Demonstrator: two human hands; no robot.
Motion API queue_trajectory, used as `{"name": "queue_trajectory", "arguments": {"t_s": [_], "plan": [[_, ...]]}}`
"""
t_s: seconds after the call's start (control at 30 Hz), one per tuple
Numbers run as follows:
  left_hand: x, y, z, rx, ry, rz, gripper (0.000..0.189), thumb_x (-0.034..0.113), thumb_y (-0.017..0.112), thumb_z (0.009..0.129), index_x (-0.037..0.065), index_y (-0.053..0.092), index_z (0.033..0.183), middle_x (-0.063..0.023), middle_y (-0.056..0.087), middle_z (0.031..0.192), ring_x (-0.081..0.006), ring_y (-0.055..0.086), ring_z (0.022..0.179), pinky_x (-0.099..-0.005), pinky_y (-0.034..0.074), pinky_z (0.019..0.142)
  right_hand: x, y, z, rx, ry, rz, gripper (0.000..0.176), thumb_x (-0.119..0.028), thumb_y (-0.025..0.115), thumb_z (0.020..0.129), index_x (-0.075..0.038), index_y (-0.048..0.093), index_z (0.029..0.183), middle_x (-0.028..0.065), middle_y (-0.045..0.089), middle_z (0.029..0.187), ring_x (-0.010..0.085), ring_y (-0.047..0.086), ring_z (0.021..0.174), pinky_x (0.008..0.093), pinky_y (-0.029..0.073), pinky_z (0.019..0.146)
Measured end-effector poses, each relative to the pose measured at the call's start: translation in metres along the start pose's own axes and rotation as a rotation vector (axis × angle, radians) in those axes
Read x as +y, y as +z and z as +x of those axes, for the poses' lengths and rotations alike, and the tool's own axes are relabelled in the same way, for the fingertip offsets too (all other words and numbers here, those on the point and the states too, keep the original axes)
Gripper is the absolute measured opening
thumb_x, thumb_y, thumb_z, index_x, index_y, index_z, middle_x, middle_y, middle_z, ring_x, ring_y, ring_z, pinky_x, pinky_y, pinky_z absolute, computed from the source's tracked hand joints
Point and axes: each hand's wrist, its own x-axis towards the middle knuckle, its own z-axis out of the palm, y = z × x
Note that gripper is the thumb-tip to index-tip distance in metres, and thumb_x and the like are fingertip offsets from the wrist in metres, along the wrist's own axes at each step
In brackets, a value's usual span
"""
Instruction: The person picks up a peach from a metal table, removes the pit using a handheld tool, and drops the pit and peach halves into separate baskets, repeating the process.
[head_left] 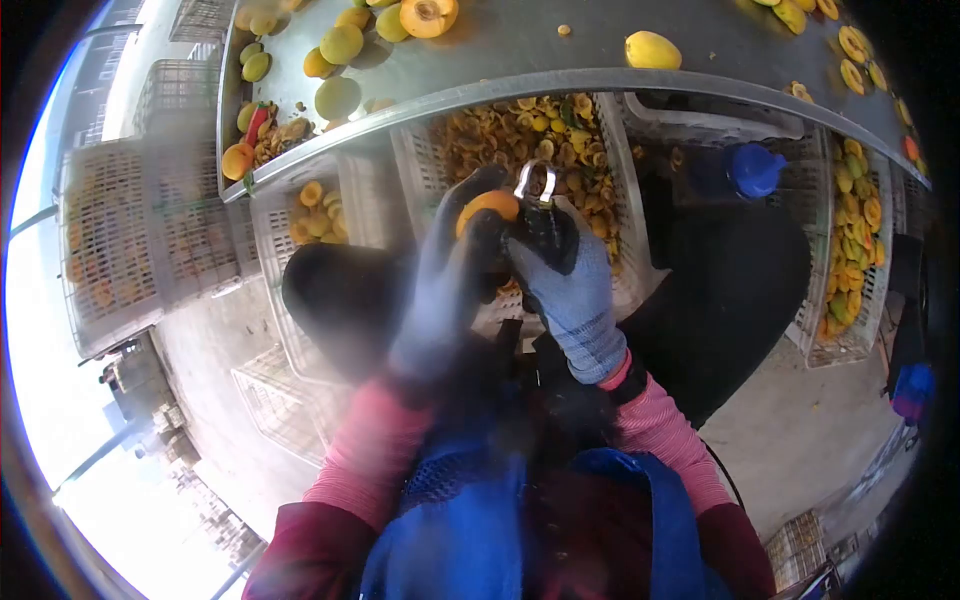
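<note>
Fingers (487, 232) of the person's gloved left hand (440, 265) are curling around an orange stone fruit (488, 208), gripping it above the middle crate (628, 190), below the near edge of the steel table (500, 60). The gloved right hand (580, 290) is grasping a looped metal tool (521, 183) by its dark lower end; the bright loop is standing up just beside the fruit.

Step in hand, judged: the person is working the fruit with the tool, probably cutting or pitting. The next move is calling for a firm left-hand hold, with the loop being guided into the flesh clear of the left fingertips. Cut fruit pieces (595, 205) are lying in the middle crate; halves (848, 265) are filling the right-hand crate (868, 340).

Hard to make out: the gloves are hiding much of the fruit and the tool's handle. Whether the loop is touching the fruit cannot be told. Haze is blurring the left forearm, and the frame is cutting off the table's far side.
</note>
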Motion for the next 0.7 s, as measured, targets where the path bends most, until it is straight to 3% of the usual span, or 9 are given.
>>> {"name": "queue_trajectory", "arguments": {"t_s": [0.1,0.2,0.23,0.3,0.33,0.4,0.5,0.63,0.7], "plan": [[-0.009,0.003,0.002,0.078,0.178,0.292,0.035,0.027,0.041,0.096,0.003,0.050,0.121,-0.0075,0.057,0.098,-0.0117,0.056,0.081,-0.0216,0.045,0.065,0.001,-0.004,-0.004,-0.004,-0.139,-0.225,0.026,-0.001,0.064,0.077,0.000,0.057,0.102,0.0067,0.063,0.092,0.0120,0.059,0.084,0.0254,0.047,0.074],[-0.023,-0.012,0.009,0.160,0.797,1.002,0.027,0.021,0.046,0.094,0.000,0.054,0.108,-0.0119,0.057,0.094,-0.0161,0.056,0.072,-0.0261,0.047,0.061,-0.017,-0.004,-0.019,-0.032,-0.147,-0.311,0.027,-0.003,0.066,0.075,0.000,0.057,0.100,0.0061,0.063,0.089,0.0115,0.060,0.078,0.0257,0.047,0.071],[-0.025,-0.012,0.007,0.168,0.727,0.933,0.024,0.017,0.049,0.092,0.000,0.054,0.109,-0.0133,0.057,0.095,-0.0187,0.056,0.074,-0.0277,0.048,0.063,-0.007,0.004,-0.025,-0.005,-0.222,-0.209,0.017,-0.008,0.069,0.073,-0.004,0.057,0.084,0.0105,0.059,0.075,0.0193,0.060,0.069,0.0318,0.047,0.062],[-0.022,-0.008,0.002,0.193,0.591,0.789,0.024,0.008,0.055,0.086,0.000,0.053,0.109,-0.0161,0.057,0.097,-0.0238,0.057,0.078,-0.0310,0.048,0.068,-0.007,0.005,-0.032,-0.014,-0.164,-0.044,0.021,-0.010,0.070,0.074,-0.004,0.058,0.089,0.0109,0.061,0.078,0.0173,0.061,0.072,0.0316,0.048,0.065],[-0.022,-0.008,-0.001,0.228,0.388,0.574,0.026,0.008,0.057,0.083,0.001,0.055,0.108,-0.0165,0.057,0.101,-0.0253,0.057,0.086,-0.0306,0.047,0.076,-0.005,0.002,-0.033,0.034,-0.058,-0.016,0.023,-0.010,0.071,0.074,-0.004,0.058,0.093,0.0111,0.062,0.081,0.0161,0.061,0.075,0.0311,0.048,0.066],[-0.005,-0.005,-0.005,0.209,0.565,1.020,0.026,0.019,0.048,0.092,0.000,0.058,0.107,-0.0124,0.060,0.101,-0.0199,0.058,0.091,-0.0288,0.045,0.083,-0.006,-0.009,-0.031,-0.030,0.024,0.023,0.029,-0.014,0.068,0.079,-0.003,0.057,0.104,0.0143,0.063,0.088,0.0211,0.063,0.082,0.0326,0.049,0.072],[-0.011,-0.002,-0.003,0.182,0.257,0.188,0.034,0.027,0.040,0.097,-0.002,0.055,0.105,-0.0121,0.057,0.093,-0.0196,0.056,0.086,-0.0292,0.045,0.076,0.002,-0.002,-0.041,-0.104,-0.060,-0.357,0.028,-0.018,0.062,0.084,-0.002,0.055,0.105,0.0163,0.062,0.090,0.0295,0.062,0.082,0.0371,0.048,0.072],[-0.010,0.010,-0.010,0.251,0.309,0.340,0.036,0.029,0.038,0.097,-0.002,0.056,0.106,-0.0114,0.058,0.095,-0.0172,0.055,0.088,-0.0287,0.044,0.078,0.001,0.004,-0.047,-0.069,-0.141,-0.327,0.031,-0.022,0.055,0.088,-0.001,0.051,0.110,0.0181,0.061,0.089,0.0360,0.060,0.082,0.0431,0.045,0.070],[-0.019,0.011,-0.009,0.262,0.317,0.283,0.035,0.028,0.038,0.097,-0.002,0.056,0.106,-0.0115,0.058,0.095,-0.0171,0.055,0.086,-0.0288,0.044,0.078,0.003,0.002,-0.049,-0.133,-0.022,-0.372,0.034,-0.018,0.052,0.090,0.003,0.047,0.116,0.0203,0.058,0.100,0.0328,0.058,0.092,0.0380,0.045,0.078]]}}
